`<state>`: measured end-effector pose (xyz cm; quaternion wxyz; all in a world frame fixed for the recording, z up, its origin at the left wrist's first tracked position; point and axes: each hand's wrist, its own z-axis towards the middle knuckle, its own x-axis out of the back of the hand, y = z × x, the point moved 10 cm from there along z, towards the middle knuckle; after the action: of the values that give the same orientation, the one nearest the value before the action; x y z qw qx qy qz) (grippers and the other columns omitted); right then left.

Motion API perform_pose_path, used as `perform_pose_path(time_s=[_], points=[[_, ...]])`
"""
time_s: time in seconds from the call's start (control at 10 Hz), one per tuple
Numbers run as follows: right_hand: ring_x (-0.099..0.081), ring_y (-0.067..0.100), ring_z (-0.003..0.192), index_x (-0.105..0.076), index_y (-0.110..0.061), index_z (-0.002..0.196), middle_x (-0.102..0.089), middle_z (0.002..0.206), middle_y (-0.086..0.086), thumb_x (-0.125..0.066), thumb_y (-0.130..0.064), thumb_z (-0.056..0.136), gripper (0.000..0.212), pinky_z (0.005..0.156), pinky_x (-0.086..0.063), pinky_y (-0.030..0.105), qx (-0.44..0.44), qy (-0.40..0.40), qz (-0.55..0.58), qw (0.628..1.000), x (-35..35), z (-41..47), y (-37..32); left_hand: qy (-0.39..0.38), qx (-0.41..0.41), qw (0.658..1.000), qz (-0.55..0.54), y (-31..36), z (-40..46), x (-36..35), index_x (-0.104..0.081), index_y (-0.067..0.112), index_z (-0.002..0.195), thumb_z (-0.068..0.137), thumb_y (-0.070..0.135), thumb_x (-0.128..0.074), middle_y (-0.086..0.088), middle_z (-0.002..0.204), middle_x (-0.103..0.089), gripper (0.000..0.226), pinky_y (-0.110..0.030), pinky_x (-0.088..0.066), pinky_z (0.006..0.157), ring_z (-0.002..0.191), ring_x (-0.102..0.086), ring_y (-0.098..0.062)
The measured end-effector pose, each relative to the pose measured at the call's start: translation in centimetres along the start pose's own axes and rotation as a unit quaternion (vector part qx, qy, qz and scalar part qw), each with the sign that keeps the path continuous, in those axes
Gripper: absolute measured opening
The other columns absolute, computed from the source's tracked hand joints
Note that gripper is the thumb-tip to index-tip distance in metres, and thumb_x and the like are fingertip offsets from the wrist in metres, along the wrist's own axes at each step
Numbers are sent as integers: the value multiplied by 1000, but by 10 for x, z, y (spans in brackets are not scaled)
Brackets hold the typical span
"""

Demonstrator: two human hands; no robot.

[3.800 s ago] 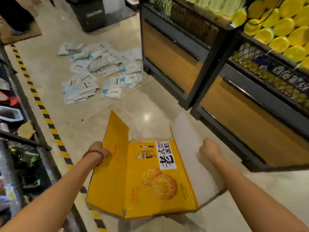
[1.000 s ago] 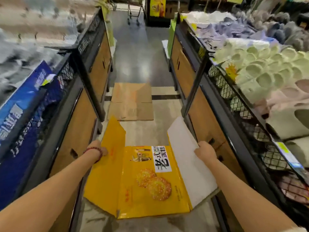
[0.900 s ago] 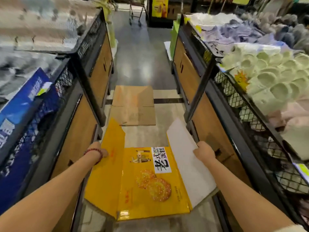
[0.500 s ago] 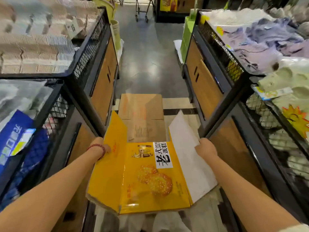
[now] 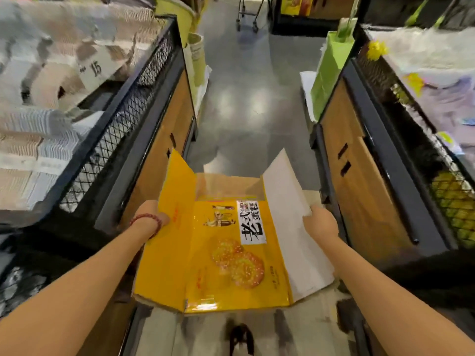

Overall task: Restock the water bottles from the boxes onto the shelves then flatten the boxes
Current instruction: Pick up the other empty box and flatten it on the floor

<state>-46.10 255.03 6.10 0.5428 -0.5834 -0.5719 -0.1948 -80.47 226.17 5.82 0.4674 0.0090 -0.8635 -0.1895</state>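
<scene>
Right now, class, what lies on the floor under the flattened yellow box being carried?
Past the far edge of the flattened yellow box, a strip of brown cardboard shows on the aisle floor. The box covers the rest of it. The left hand and right hand grip the flaps.

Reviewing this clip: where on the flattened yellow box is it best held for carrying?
By its two raised side flaps, one hand from each side, as shown: left hand on the yellow flap, right hand on the white. The yellow box is wide and floppy, so outer-edge grips probably keep it spread.

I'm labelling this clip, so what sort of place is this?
Most likely a shop aisle: display bins piled with goods on both sides, a price sign reading 15, and a shopping trolley at the far end.
</scene>
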Motion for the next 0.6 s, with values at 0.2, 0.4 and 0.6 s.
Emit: perform_pose_path(time_s=[0.2, 0.4, 0.6], points=[[-59, 37, 96, -56, -2, 112, -63, 107, 17, -44, -13, 95, 23, 72, -45, 38, -18, 1, 22, 1000, -37, 86, -18, -11, 28, 999, -21, 16, 90, -36, -35, 3, 141, 91, 13, -58, -20, 145, -38, 56, -45, -35, 107, 131, -38, -36], [-58, 29, 89, -54, -9, 109, -62, 107, 14, -44, -10, 96, 16, 70, -45, 34, -50, -20, 63, 997, -196, 160, 35, -37, 11, 999, -27, -29, 208, -164, -50, 4, 122, 89, 12, -60, -17, 121, -57, 36, -38, -44, 85, 111, -53, -34], [-60, 35, 100, -55, -4, 116, -64, 109, 19, -46, -8, 95, 23, 73, -41, 32, -122, -42, 54, 990, -372, 173, 130, -88, 20, 996, 22, -123, 284, -324, -49, 3, 129, 88, 17, -63, -17, 127, -57, 45, -42, -47, 91, 114, -54, -33]])
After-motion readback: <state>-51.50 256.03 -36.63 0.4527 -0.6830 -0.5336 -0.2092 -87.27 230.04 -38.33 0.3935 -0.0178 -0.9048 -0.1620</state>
